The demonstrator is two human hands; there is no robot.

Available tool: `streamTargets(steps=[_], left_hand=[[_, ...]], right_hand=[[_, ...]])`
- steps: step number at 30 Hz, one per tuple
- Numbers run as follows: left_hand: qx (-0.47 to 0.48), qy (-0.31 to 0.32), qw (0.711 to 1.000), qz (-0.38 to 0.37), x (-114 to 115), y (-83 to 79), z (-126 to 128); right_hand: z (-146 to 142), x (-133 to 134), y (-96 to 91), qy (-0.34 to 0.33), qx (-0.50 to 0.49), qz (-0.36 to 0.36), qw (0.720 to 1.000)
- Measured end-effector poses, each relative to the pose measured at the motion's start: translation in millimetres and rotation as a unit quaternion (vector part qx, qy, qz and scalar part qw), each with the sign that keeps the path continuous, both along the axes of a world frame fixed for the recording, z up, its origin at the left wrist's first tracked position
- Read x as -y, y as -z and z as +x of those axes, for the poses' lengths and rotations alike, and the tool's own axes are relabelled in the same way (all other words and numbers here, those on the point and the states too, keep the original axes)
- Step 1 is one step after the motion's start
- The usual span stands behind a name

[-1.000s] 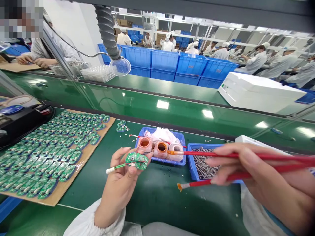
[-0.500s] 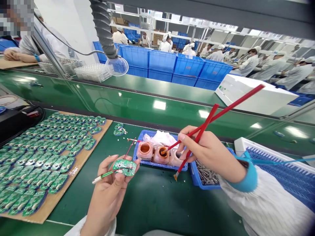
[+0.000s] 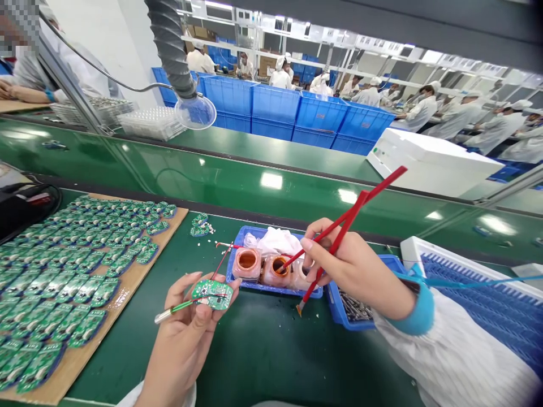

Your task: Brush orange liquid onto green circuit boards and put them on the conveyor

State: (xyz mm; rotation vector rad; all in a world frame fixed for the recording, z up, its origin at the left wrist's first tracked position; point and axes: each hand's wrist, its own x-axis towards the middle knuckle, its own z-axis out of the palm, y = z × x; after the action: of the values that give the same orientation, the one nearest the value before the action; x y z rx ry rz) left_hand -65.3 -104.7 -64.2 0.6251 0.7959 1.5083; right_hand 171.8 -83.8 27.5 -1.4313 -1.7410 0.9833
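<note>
My left hand (image 3: 189,322) grips a green circuit board (image 3: 214,294) by its edges, face up. A small metal cylinder (image 3: 163,316) on green wires and a thin red wire (image 3: 222,261) hang off the board. In my right hand (image 3: 339,254) are two red-handled brushes (image 3: 348,219), crossed. One brush's tip is inside the mouth of the middle glass jar (image 3: 278,272), which holds orange-brown liquid. The other brush, with amber bristles (image 3: 299,310), points down over the table. A second open jar (image 3: 246,264) stands to its left; a third is partly hidden behind my fingers.
The jars and a white cloth (image 3: 280,241) sit in a blue tray (image 3: 234,275). Rows of circuit boards cover a cardboard sheet (image 3: 127,299) at left. A blue bin of metal parts (image 3: 356,305) and a white-edged blue rack (image 3: 475,299) lie right. An extraction hose (image 3: 176,62) hangs above.
The brush in the middle jar has tilted, its handle end dropping down and left. My view has shifted slightly. The left hand still holds the board.
</note>
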Motion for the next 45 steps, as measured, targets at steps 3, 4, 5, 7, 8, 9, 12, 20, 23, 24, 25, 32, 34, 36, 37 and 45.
streamTargets(steps=[3, 4, 5, 7, 8, 9, 12, 20, 23, 24, 25, 32, 34, 36, 37, 45], left_hand=[[-0.002, 0.001, 1.0, -0.014, 0.0, -0.9, 0.2], [-0.004, 0.002, 1.0, -0.017, 0.1, -1.0, 0.1], [-0.006, 0.003, 1.0, -0.019, 0.3, -1.1, 0.1], [-0.007, 0.007, 1.0, -0.024, 0.9, -1.6, 0.4], [-0.007, 0.009, 1.0, -0.028, 1.2, -2.1, 0.8], [-0.005, 0.01, 0.999, -0.034, 1.5, -2.7, 1.2], [-0.001, 0.002, 0.999, -0.054, 2.4, -4.6, 2.0], [-0.008, -0.015, 0.993, -0.116, 0.2, -0.1, 0.2], [-0.018, -0.002, 0.992, -0.128, -1.8, 2.7, 0.1], [-0.02, 0.004, 0.992, -0.126, -2.4, 3.5, -0.2], [-0.02, 0.007, 0.992, -0.124, -3.1, 4.5, -0.6], [-0.01, 0.007, 0.989, -0.148, -8.7, 14.3, -4.5], [-0.011, 0.007, 0.989, -0.15, -10.0, 18.0, -5.6], [-0.012, 0.001, 0.989, -0.147, -10.7, 21.6, -6.8], [-0.013, -0.001, 0.989, -0.147, -10.8, 23.1, -7.3], [-0.015, 0.001, 0.991, -0.134, -10.8, 24.3, -7.9]], right_hand=[[3.2, 1.9, -4.2, 0.024, 0.004, 0.029, 0.999], [4.0, 2.5, -5.6, 0.032, 0.01, 0.031, 0.999], [4.5, 3.0, -6.7, 0.037, 0.018, 0.031, 0.999], [4.4, 3.4, -7.1, 0.035, 0.041, 0.026, 0.998], [3.8, 3.2, -6.3, 0.027, 0.053, 0.024, 0.998], [3.1, 2.7, -4.9, 0.015, 0.063, 0.022, 0.998], [1.1, 0.9, 0.4, -0.005, 0.072, 0.024, 0.997], [1.3, 2.2, 0.7, 0.005, 0.066, 0.037, 0.997], [-3.7, -1.7, 2.9, -0.015, 0.123, 0.042, 0.991], [-5.9, -3.5, 4.2, -0.022, 0.135, 0.039, 0.99], [-8.1, -5.2, 5.8, -0.029, 0.14, 0.034, 0.989], [-15.0, -9.5, 15.6, -0.021, 0.187, 0.028, 0.982], [-14.5, -9.3, 17.2, -0.019, 0.2, 0.027, 0.979], [-14.1, -9.3, 18.2, -0.015, 0.21, 0.025, 0.977], [-14.1, -9.3, 18.5, -0.013, 0.214, 0.023, 0.976], [-18.9, -10.3, 21.0, -0.005, 0.245, -0.016, 0.969]])
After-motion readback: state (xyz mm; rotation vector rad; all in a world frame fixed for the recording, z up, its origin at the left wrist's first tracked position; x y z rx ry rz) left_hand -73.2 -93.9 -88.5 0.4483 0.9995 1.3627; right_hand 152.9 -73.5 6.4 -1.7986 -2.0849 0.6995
